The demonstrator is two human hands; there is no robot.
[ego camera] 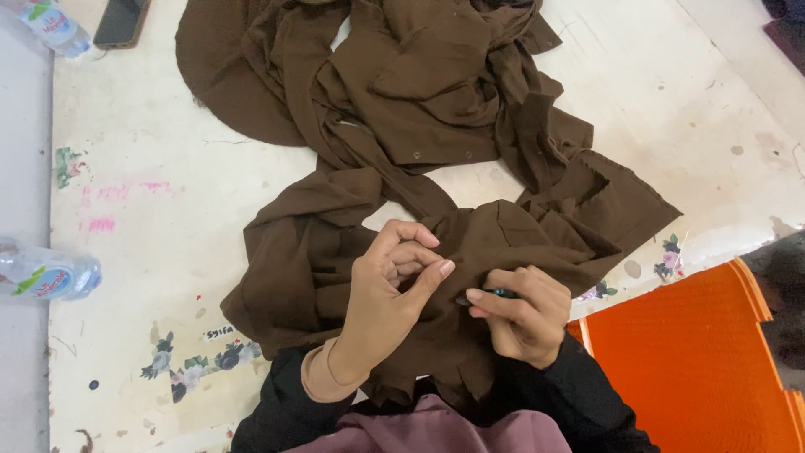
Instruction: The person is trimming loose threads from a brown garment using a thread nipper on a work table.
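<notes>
Two clear plastic bottles with green-and-white labels lie at the left edge (52, 27) (46, 274), beside a dark-screened phone (120, 21).

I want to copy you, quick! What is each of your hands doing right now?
Left hand: fingers curled, pinching the brown cloth.
Right hand: closed on a small dark tool, its tip against the cloth.

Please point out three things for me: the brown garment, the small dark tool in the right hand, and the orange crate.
brown garment (419, 92), head view, on the bunched folds at the top.
small dark tool (501, 293), head view, on the part showing between the fingers.
orange crate (696, 352), head view, on its flat orange surface.
</notes>
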